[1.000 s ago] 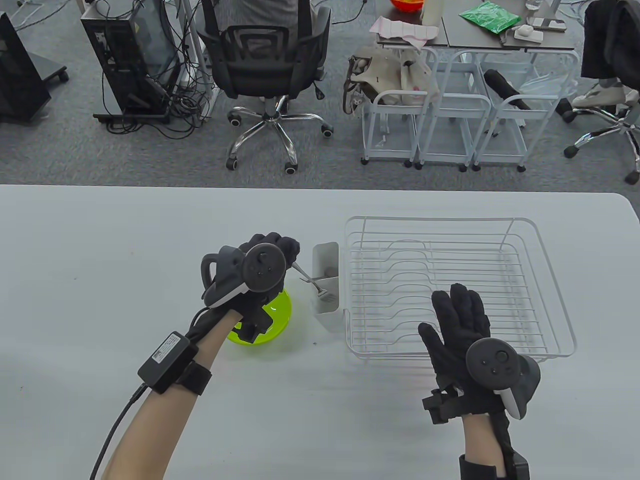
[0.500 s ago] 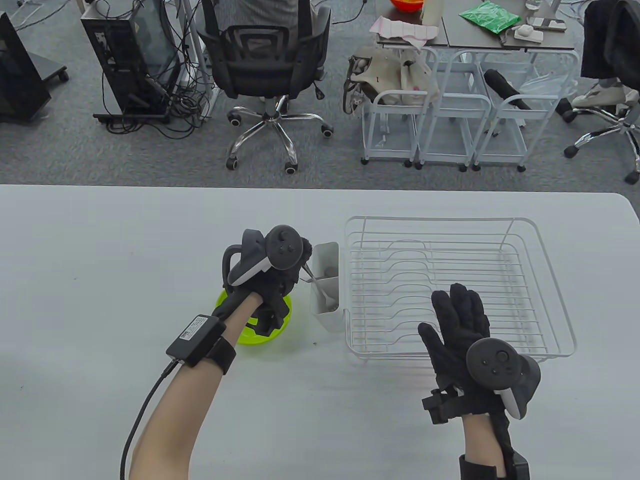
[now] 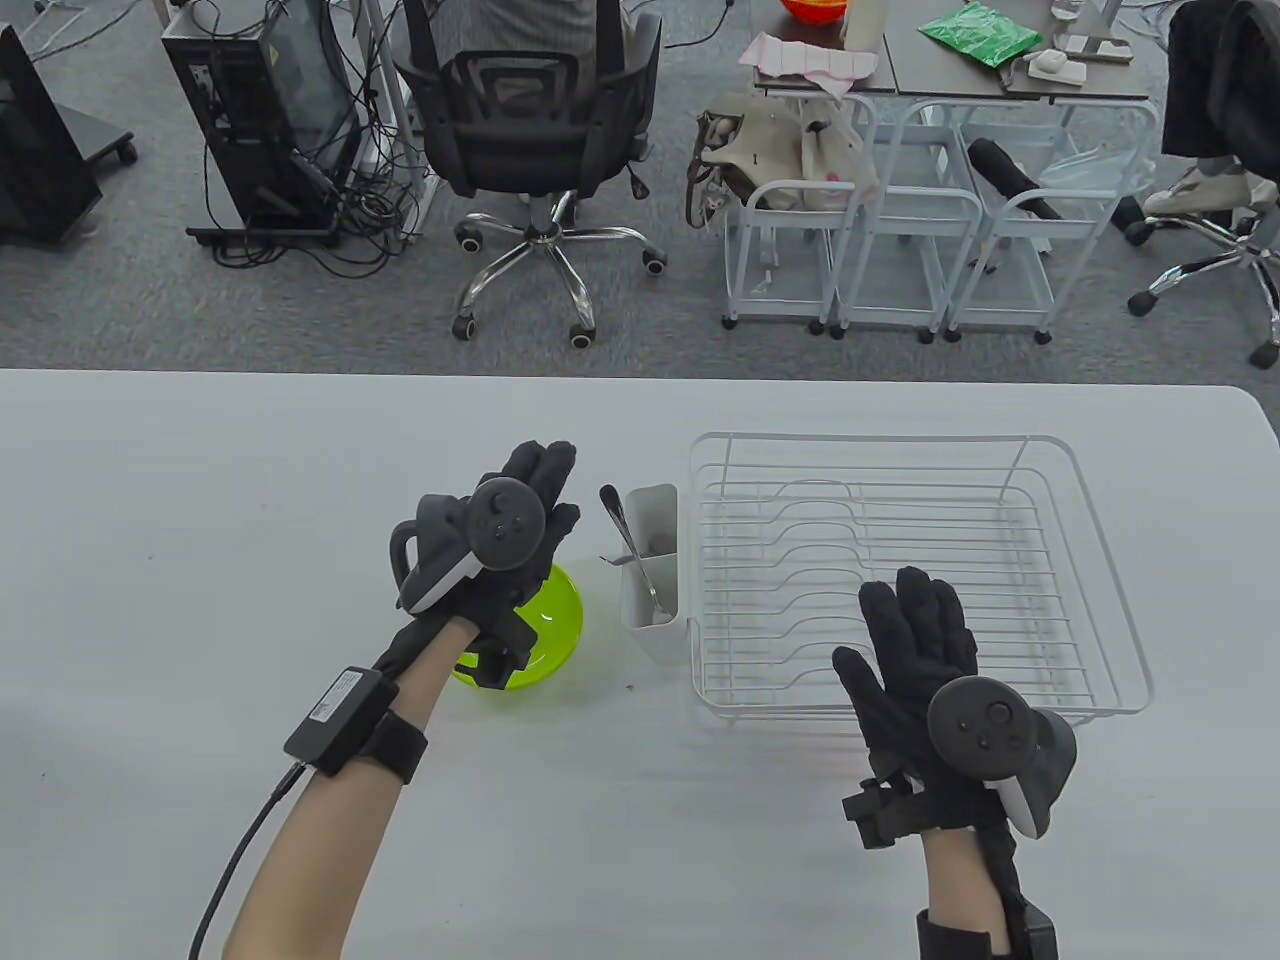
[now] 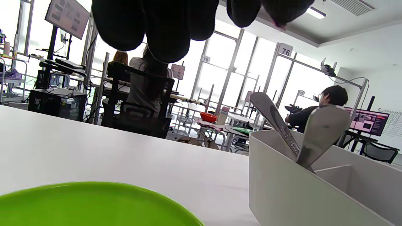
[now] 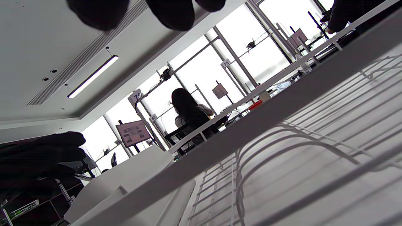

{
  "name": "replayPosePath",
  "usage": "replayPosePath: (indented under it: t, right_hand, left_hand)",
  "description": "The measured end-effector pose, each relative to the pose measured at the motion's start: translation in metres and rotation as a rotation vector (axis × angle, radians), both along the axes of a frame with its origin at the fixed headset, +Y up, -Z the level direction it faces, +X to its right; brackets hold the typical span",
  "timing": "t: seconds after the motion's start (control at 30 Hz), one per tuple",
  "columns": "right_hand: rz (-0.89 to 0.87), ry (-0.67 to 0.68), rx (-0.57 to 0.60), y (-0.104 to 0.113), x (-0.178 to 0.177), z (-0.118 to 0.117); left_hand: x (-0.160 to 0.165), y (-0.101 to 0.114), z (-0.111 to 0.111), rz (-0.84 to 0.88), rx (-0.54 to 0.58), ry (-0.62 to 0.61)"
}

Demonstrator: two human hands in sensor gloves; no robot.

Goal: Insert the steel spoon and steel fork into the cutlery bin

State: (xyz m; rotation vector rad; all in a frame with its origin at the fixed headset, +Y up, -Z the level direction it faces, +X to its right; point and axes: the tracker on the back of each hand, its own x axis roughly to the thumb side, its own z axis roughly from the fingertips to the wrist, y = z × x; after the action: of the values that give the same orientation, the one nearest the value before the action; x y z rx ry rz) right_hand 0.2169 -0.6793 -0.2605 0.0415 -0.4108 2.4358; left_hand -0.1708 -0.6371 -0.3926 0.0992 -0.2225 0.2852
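Two steel handles are seen standing in the white cutlery bin [image 3: 652, 570], which is set on the table [image 3: 200, 520] against the left side of the white wire dish rack [image 3: 915, 575]. The steel fork [image 3: 632, 548] leans up and to the left; in the left wrist view its handle is crossed with the steel spoon [image 4: 322, 133]. The left hand [image 3: 500, 545] is held above the green bowl [image 3: 555, 625], its grip spread wide and holding nothing. The right hand [image 3: 925, 665] is laid flat over the rack's near edge, its grip likewise wide and holding nothing.
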Motion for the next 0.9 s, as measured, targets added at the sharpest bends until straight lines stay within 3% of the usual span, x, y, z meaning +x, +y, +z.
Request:
replayPosePath:
  t: [0.2, 0.57, 0.9]
  right_hand:
    - [0.017, 0.001, -0.007, -0.001, -0.002, -0.001]
    - [0.046, 0.01, 0.007, -0.001, -0.009, -0.001]
    - [0.085, 0.004, -0.005, -0.004, -0.014, -0.002]
  left_hand:
    - [-0.032, -0.007, 0.033, -0.106, 0.119, 0.038]
    - [-0.084, -0.047, 0.093, -0.055, 0.153, 0.127]
    - [-0.097, -0.069, 0.111, -0.063, 0.166, 0.13]
